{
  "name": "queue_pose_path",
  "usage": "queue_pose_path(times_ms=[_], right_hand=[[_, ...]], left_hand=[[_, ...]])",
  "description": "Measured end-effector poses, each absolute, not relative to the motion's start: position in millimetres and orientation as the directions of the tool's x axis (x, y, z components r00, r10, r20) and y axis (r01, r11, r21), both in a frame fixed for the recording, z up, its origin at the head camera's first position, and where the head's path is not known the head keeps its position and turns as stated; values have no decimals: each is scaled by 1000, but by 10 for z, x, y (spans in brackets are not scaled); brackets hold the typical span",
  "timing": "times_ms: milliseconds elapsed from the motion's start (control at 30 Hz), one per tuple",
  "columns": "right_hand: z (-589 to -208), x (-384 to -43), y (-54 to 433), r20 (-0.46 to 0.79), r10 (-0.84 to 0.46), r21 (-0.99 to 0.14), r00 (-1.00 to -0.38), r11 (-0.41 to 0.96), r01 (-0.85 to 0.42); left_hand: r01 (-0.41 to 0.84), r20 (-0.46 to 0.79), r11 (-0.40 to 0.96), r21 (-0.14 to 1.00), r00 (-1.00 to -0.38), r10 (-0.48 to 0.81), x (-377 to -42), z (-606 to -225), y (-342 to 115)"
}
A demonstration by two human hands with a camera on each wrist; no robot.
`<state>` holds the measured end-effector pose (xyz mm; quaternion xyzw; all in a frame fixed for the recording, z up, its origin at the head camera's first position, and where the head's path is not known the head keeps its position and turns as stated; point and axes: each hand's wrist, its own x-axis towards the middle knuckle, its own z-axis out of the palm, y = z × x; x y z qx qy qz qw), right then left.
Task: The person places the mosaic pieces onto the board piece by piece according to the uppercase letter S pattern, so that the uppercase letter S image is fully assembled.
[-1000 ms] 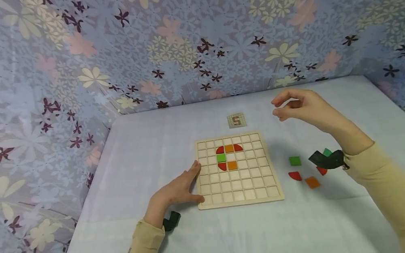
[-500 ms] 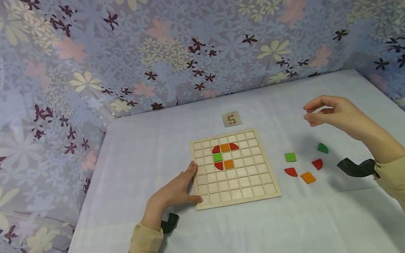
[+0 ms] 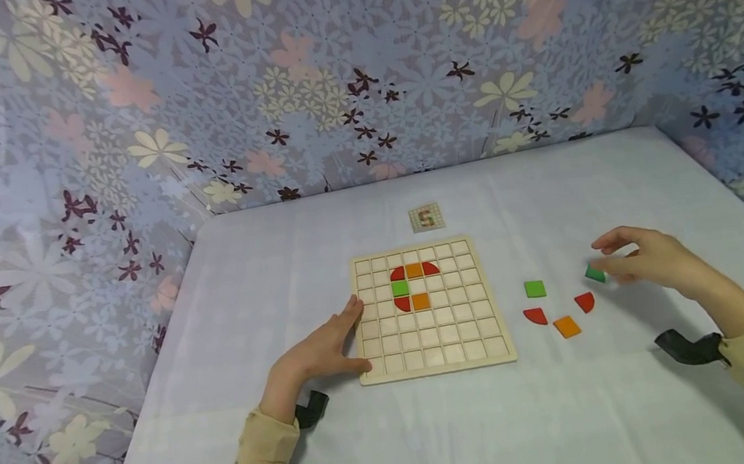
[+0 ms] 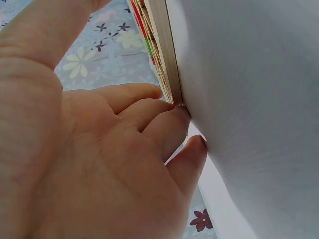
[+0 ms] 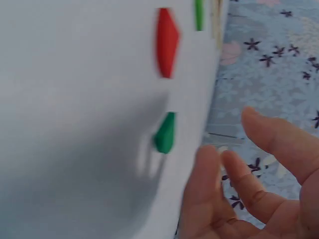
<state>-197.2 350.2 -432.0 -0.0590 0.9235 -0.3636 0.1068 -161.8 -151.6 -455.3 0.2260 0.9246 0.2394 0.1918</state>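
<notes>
My left hand (image 3: 316,353) touches the left edge of a square wooden grid board (image 3: 432,340), thumb and fingers spread. In the left wrist view, its fingertips (image 4: 180,112) meet the board's side. Red quarter-circle tiles (image 3: 398,273), orange squares (image 3: 421,301) and a green square (image 3: 400,288) sit in the upper grid cells. My right hand (image 3: 657,260) hovers over the table by a dark green quarter-circle tile (image 3: 595,274), which it partly overlaps in the head view. The right wrist view shows a gap between its fingers and that tile (image 5: 165,133), with nothing held.
Right of the board lie a light green square (image 3: 535,289), two red quarter-circles (image 3: 584,302) and an orange square (image 3: 566,327). Behind the board is a small pattern card (image 3: 427,218). Flowered cloth (image 3: 330,79) rises at the table's back and left.
My right hand has moved right, then come down and nearer to the dark green tile. The head view has shifted slightly. My left hand stays at the board's edge.
</notes>
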Motion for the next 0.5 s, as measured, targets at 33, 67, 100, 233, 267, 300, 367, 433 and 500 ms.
queue_pose_path(times_ms=[33,67,100,233,267,300,367,433,500], right_hand=[[-4351,-1970,3507,-158,-186,-670,-970,742,-33],[-4382,-1969,3508,-162,-185,-659,-969,751,-33],[-4411,-1969,3505,-166,-183,-651,-969,758,-32],[-4503,-1987,3461,-153,-176,-635,-972,771,-40],[-4519,-1996,3450,-148,-174,-628,-974,777,-43],[-4532,-2006,3440,-144,-173,-620,-974,783,-47],[-4547,-2023,3423,-130,-179,-609,-975,791,-65],[-4558,-2038,3417,-121,-188,-596,-975,799,-80],[-4567,-2043,3413,-117,-199,-590,-973,802,-93]], left_hand=[[323,-248,784,530,-825,508,-1618,-4553,-1518],[321,-250,785,530,-825,507,-1618,-4553,-1521],[319,-251,786,530,-826,505,-1618,-4554,-1523],[320,-252,788,526,-826,504,-1620,-4548,-1521],[324,-248,786,527,-826,507,-1622,-4547,-1519],[328,-244,784,526,-826,509,-1623,-4545,-1517],[332,-238,782,528,-826,511,-1626,-4544,-1512],[331,-238,782,528,-826,511,-1625,-4546,-1508],[327,-242,784,527,-827,508,-1624,-4551,-1508]])
